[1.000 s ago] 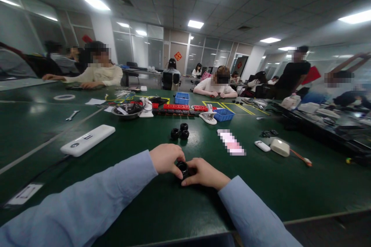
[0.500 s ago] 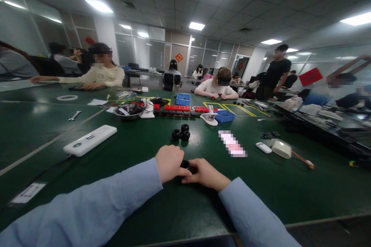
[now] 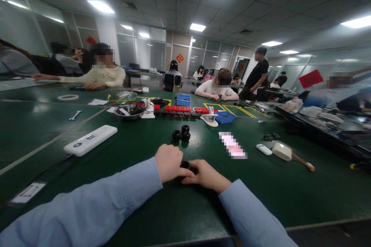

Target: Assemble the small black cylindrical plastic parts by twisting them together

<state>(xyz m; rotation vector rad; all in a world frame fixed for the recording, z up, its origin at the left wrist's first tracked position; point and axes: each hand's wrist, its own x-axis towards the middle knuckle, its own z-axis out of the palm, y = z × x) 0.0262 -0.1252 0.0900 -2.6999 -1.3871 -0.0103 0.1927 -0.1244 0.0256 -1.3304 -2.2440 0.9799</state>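
Observation:
My left hand is closed on the left side of a small black wheel, its thumb pressed along the near edge. From the right, the fingers and thumb of my right hand grip the same wheel. Only part of its round rim shows between my hands; its underside is hidden. Just beyond them, a cluster of three black knobbly wheels sits on the green table.
Left lies a white power strip, with a wrench behind it. A phone and a cream box are on the right. Farther back stand a metal bowl and a blue basket. A person sits across the table.
My hands and the wheel stay almost in the same place. In the background at right, the standing person in black has moved to the left.

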